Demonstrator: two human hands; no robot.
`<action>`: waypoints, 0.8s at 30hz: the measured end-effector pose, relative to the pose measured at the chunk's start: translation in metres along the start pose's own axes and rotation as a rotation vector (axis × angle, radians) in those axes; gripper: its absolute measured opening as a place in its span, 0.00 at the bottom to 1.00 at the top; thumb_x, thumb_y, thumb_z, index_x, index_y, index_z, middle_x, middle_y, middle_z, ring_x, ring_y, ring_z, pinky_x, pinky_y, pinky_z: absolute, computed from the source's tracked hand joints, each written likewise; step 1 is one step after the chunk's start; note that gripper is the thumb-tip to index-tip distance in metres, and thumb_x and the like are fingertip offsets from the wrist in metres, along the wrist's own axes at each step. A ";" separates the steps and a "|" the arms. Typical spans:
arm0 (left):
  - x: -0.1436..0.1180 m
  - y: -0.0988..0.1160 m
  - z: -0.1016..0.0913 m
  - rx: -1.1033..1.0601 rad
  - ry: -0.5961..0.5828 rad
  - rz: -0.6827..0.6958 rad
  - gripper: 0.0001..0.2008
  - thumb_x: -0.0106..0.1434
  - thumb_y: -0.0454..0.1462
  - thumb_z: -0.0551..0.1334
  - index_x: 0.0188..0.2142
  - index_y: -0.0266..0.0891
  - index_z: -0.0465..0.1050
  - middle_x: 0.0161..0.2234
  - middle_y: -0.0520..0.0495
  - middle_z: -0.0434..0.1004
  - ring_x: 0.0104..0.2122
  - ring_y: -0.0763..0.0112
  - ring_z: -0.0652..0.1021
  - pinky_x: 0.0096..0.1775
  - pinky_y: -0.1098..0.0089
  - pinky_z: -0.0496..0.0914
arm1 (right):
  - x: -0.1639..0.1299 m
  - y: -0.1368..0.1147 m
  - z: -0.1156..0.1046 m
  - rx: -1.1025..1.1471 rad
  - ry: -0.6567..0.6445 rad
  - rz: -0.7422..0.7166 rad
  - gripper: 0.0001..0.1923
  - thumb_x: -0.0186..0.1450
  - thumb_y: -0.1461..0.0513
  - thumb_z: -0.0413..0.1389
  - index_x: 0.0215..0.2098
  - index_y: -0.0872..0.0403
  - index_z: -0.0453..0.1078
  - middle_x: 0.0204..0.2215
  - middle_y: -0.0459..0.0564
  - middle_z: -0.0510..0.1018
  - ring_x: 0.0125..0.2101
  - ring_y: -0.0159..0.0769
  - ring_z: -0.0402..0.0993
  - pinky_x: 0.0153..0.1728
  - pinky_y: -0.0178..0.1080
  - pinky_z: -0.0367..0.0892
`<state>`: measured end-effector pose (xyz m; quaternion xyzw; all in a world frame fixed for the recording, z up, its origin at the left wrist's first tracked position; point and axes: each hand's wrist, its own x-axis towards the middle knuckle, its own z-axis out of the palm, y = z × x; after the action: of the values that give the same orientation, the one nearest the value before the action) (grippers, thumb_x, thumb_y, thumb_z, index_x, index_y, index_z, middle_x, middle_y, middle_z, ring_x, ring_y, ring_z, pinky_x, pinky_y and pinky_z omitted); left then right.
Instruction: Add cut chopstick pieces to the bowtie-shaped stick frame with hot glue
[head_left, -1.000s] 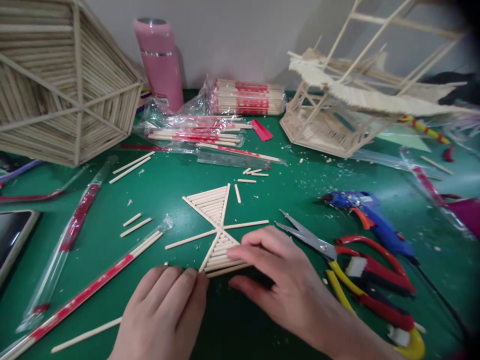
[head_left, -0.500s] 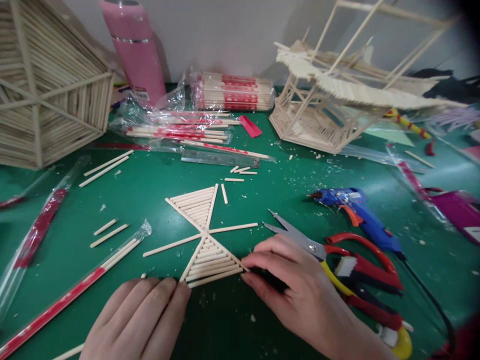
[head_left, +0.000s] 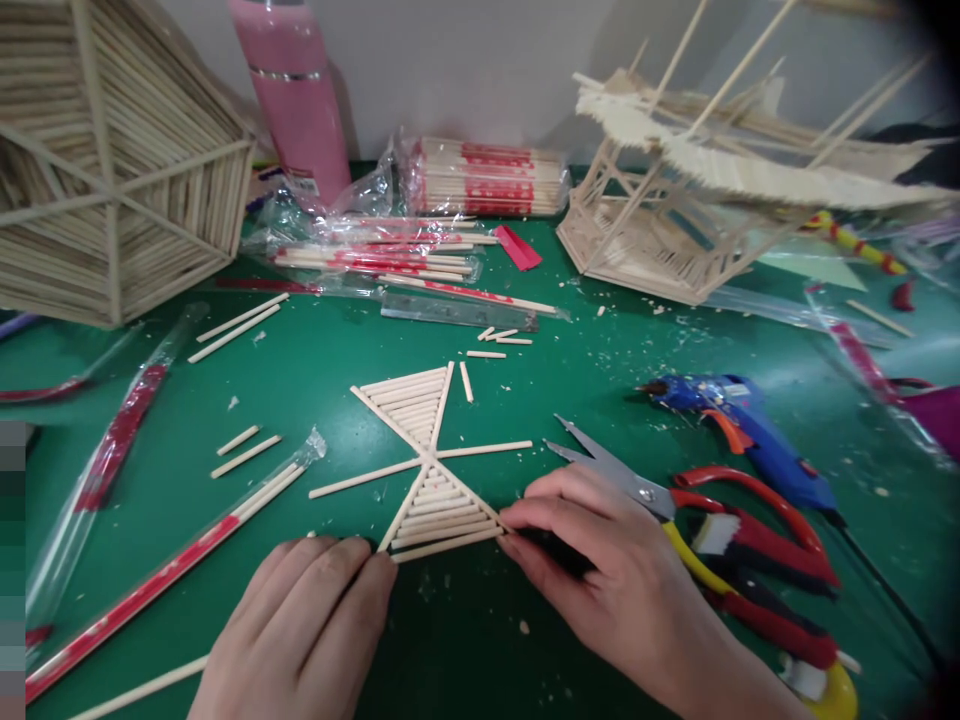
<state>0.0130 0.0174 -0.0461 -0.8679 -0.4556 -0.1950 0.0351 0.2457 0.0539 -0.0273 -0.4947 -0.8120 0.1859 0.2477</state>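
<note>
A flat wooden stick frame lies on the green table, its sticks crossing at one centre. Two opposite wedges are filled with rows of short sticks; the side spokes stand bare. My left hand has its fingers closed together, with the fingertips on the frame's lower left corner. At the lower right corner, my right hand pinches the spoke's end between thumb and forefinger. Between the two hands runs the outermost stick of the near wedge, slightly apart from the row above it. The left fingertips are partly hidden.
Scissors, red-handled pliers and a blue glue gun lie at right. Wrapped chopsticks, a pink bottle, a stick-built model and a large stick panel stand behind. Cut stick pieces lie at left.
The whole view has shifted, so everything appears farther right. Both hands keep their places at the frame's near corners, with little visible movement against it.
</note>
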 end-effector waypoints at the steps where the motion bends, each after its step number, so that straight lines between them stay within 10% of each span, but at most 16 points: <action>1: 0.000 -0.001 0.000 0.005 0.010 0.006 0.13 0.66 0.35 0.48 0.38 0.42 0.72 0.31 0.51 0.76 0.31 0.68 0.76 0.38 0.67 0.67 | 0.000 0.000 0.000 0.001 0.000 -0.001 0.05 0.59 0.66 0.54 0.31 0.51 0.71 0.26 0.46 0.73 0.26 0.33 0.69 0.27 0.37 0.66; 24: 0.001 -0.002 0.002 -0.032 -0.022 -0.003 0.11 0.65 0.34 0.49 0.41 0.42 0.68 0.34 0.49 0.73 0.32 0.67 0.73 0.35 0.67 0.67 | 0.000 0.000 0.001 0.018 -0.018 0.011 0.05 0.60 0.67 0.54 0.31 0.52 0.71 0.26 0.47 0.72 0.27 0.33 0.68 0.27 0.37 0.65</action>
<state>0.0120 0.0198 -0.0485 -0.8697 -0.4540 -0.1928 0.0157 0.2455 0.0535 -0.0281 -0.4953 -0.8098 0.1991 0.2436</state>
